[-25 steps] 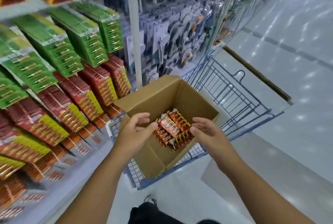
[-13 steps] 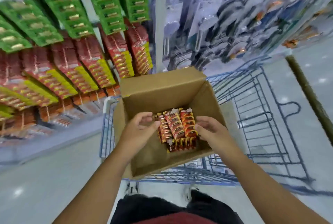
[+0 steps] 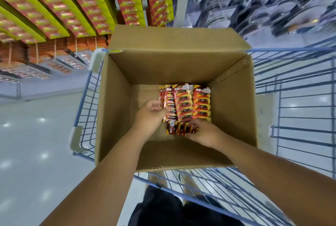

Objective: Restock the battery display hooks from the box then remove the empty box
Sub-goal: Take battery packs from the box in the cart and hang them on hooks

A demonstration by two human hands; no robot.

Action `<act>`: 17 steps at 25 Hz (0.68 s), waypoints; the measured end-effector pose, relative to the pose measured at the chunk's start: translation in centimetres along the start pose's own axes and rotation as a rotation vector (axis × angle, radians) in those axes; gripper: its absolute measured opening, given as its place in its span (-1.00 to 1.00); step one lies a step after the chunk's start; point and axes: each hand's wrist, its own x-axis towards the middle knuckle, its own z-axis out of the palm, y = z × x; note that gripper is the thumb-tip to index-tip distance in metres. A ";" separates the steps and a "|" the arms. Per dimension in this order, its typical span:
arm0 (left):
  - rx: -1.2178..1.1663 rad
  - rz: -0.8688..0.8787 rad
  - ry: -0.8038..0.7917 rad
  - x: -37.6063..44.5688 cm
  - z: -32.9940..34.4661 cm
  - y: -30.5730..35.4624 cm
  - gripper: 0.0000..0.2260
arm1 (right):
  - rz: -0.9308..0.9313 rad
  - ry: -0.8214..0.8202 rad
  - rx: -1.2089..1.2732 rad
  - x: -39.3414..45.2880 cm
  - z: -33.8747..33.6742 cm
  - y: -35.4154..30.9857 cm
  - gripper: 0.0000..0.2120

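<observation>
Head view, looking down: both hands w/ fingers curled reach into open cardboard box (image 3: pixel 116 109) in blue wire cart (image 3: pixel 300 109), left hand (image 3: pixel 150 114) touching the battery packs (image 3: pixel 185 104), right hand (image 3: pixel 205 133) gripping a pack; display hooks (image 3: pixel 76 7) upper left.

Open cardboard box (image 3: pixel 116 109) in blue wire cart (image 3: pixel 294 109), far flap folded out. Red-orange battery packs (image 3: pixel 187 104) stacked at box bottom, against right wall. Left hand (image 3: pixel 149 116) inside box, fingers (image 3: pixel 160 106) curled at left edge of stack. Right hand (image 3: pixel 205 133) low at near end, touching a loose pack (image 3: pixel 177 128) lying crosswise. Red-yellow hanging packs on display hooks (image 3: pixel 81 0) top left, blurred. Glossy floor (image 3: pixel 32 134) left.
</observation>
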 end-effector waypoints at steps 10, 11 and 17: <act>0.074 -0.165 -0.014 14.1 5.7 -6.9 -0.71 | 0.028 0.057 -0.266 11.0 5.6 4.8 -0.40; 0.074 -0.173 -0.015 15.0 6.3 -7.3 -0.71 | 0.040 0.081 -0.319 11.5 6.0 5.1 -0.45; 0.181 -0.178 0.019 17.8 9.1 -8.0 -0.82 | 0.068 0.131 -0.720 12.8 7.6 5.0 -0.60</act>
